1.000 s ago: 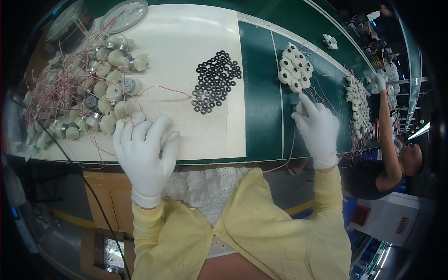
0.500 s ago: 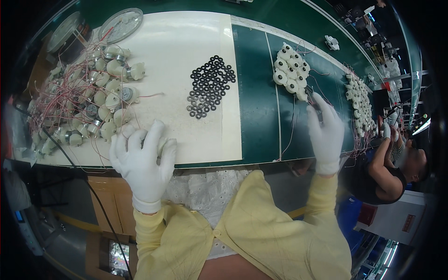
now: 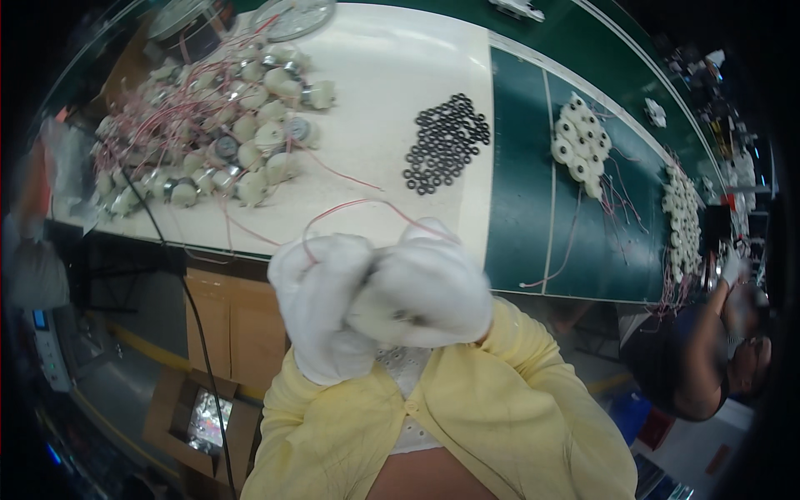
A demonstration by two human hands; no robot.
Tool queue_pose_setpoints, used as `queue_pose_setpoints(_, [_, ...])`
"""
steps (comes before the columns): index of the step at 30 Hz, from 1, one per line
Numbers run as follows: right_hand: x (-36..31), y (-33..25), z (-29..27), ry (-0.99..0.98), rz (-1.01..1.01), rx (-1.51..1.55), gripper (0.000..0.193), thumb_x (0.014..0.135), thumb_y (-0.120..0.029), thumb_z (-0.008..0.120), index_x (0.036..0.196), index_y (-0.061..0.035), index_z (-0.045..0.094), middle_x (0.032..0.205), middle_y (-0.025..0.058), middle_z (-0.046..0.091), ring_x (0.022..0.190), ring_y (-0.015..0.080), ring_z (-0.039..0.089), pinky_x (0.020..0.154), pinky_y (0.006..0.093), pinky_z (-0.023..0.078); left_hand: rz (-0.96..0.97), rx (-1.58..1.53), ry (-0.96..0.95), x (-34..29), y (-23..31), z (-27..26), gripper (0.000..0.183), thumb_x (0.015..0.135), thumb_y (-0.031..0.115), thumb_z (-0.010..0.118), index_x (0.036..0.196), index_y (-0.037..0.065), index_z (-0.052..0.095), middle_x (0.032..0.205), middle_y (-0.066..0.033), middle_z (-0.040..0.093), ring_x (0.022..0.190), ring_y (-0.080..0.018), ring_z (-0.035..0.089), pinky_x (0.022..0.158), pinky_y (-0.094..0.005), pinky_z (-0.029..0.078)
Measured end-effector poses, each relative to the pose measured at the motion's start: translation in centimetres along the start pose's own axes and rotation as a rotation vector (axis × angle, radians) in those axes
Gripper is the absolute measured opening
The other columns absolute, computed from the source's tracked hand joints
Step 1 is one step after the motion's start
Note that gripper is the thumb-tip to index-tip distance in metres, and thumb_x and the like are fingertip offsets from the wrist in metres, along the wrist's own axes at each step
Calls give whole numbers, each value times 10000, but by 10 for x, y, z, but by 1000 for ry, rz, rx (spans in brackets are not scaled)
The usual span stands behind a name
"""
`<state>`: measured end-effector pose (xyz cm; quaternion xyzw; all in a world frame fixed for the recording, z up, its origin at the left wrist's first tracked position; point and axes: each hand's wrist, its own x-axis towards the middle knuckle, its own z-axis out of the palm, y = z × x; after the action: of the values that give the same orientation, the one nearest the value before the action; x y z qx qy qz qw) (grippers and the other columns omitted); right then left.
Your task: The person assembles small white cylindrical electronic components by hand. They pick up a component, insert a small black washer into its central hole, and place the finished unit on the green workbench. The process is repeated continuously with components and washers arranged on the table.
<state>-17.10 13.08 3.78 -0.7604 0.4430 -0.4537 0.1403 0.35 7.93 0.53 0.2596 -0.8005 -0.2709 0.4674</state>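
Observation:
In front of my chest, my left hand (image 3: 323, 292) and my right hand (image 3: 442, 279), both white-gloved, are closed together around a small white motor (image 3: 402, 315). Motion blur softens it, and the gloves hide most of its body. A thin red and white wire (image 3: 367, 201) loops up above both hands. To the left lies a tangled heap of similar motors (image 3: 250, 154) with pale plastic housings, metal cans and red and white leads. Beyond the hands, many small black rings (image 3: 442, 150) lie in a flat patch on the white board (image 3: 375, 75).
On the green mat (image 3: 521, 200) at right stands a tight cluster of white motors (image 3: 581, 143) with black centres; another cluster (image 3: 682, 221) lies farther right. A black cable (image 3: 185, 308) hangs across the left. An open carton (image 3: 175, 417) sits below. A co-worker (image 3: 692, 358) is at far right.
My left hand has drawn back from beside the motor heap, my right hand away from the cluster on the green mat. They have met at my chest around a motor. The view has shifted.

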Motion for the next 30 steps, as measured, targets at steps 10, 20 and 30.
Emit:
queue_pose_setpoints(10, [-122, 16, -89, 687, 185, 699, 506, 974, -350, 664, 1288, 46, 652, 982, 145, 681, 697, 150, 616, 597, 318, 484, 92, 131, 87, 32, -42, -6, 492, 816, 69, 713, 1308, 63, 711, 1106, -129, 716, 857, -311, 644, 737, -404, 475])
queue_pose_setpoints(20, [-52, 30, -109, -250, 628, -453, 287, 947, -267, 765, 1115, -34, 773, 771, 140, 737, 686, 313, 715, 610, 408, 525, 373, 872, -8, 128, -95, 21, 167, 899, 183, 720, 1058, 134, 713, 892, -26, 732, 967, -289, 684, 847, -437, 517])
queue_pose_setpoints(30, [-46, 37, -107, -321, 396, -677, 284, 944, -222, 762, 1185, -74, 743, 914, 71, 741, 751, 286, 688, 744, 413, 509, 338, 631, -77, 100, -86, 18, 175, 886, 243, 752, 1016, 127, 739, 886, -72, 720, 1067, -325, 655, 997, -498, 443])
